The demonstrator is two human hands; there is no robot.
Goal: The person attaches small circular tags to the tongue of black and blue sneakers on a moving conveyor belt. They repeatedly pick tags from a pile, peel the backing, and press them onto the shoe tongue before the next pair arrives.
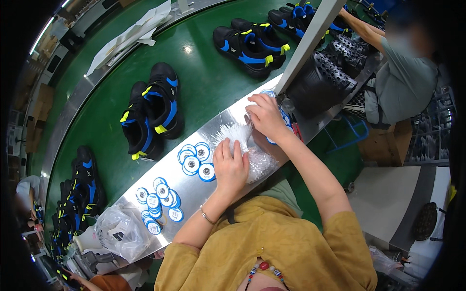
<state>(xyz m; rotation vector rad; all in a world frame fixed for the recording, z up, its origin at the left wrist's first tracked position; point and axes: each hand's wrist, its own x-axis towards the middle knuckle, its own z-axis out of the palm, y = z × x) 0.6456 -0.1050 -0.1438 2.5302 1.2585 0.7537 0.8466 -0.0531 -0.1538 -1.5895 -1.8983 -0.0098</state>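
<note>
A bundle of thin white plastic strands, like tag fasteners point(234, 136), lies on a narrow metal shelf before me, its ends fanned out. My left hand point(231, 167) rests over its near left side with fingers stretched and apart. A clear plastic bag point(262, 164) is bunched beside that hand. Just beyond the bundle, my right hand point(266, 116) has its fingers curled. A small dark spot shows at its fingertips, too small to name. Round blue-and-white tags point(206, 171) lie left of my left hand, and more are partly hidden behind my right wrist.
More round tags point(153, 201) are spread farther left, near a clear plastic bag point(121, 233). Black-and-blue shoes point(162, 99) stand on the green conveyor point(194, 63). Red-handled snips point(295, 128) lie beyond my right wrist. A metal post point(310, 46) rises there; a co-worker point(405, 77) is at right.
</note>
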